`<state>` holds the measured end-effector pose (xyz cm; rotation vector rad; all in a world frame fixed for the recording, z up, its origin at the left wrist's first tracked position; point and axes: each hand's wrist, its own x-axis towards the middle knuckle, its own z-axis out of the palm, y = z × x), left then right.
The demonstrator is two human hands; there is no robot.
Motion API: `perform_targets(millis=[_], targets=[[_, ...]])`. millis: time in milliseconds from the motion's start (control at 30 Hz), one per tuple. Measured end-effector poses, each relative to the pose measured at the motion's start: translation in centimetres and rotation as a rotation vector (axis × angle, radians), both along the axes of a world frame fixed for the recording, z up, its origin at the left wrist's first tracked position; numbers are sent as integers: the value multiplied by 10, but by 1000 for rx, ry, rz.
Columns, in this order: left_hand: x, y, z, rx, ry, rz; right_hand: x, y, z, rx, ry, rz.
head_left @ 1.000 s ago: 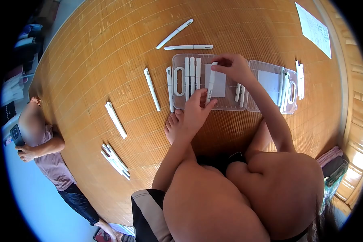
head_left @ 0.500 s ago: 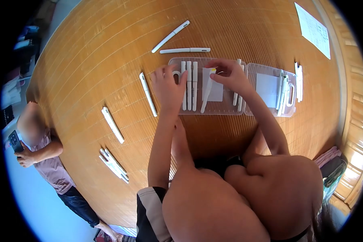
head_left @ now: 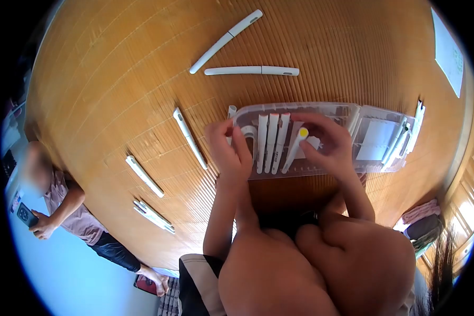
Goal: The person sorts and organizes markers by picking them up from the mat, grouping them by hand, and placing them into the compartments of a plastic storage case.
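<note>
Over clear case (head_left: 321, 107), yellow-ended white marker (head_left: 294, 151)

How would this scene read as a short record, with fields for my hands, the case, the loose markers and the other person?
Right hand: around a yellow-ended marker, which tilts in the case; how firmly gripped cannot be told
Left hand: at the case's left edge; any hold is unclear
Clear case: open, on the mat
Row of three white markers: side by side in the case's left half
Two loose markers: beyond the case
Other person's hand: holding a phone
</note>
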<state>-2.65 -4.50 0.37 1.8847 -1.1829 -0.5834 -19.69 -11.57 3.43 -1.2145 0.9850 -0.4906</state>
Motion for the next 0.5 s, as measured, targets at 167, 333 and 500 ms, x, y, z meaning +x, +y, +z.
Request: perform_targets(millis=[167, 333, 500], targets=[[0, 17, 5, -172, -85, -51, -6, 7, 21, -367, 113, 57], [-5, 21, 11, -257, -159, -13, -11, 8, 31, -504, 74, 45], [-3, 31, 12, -406, -290, -47, -12, 19, 39, -704, 26, 3]])
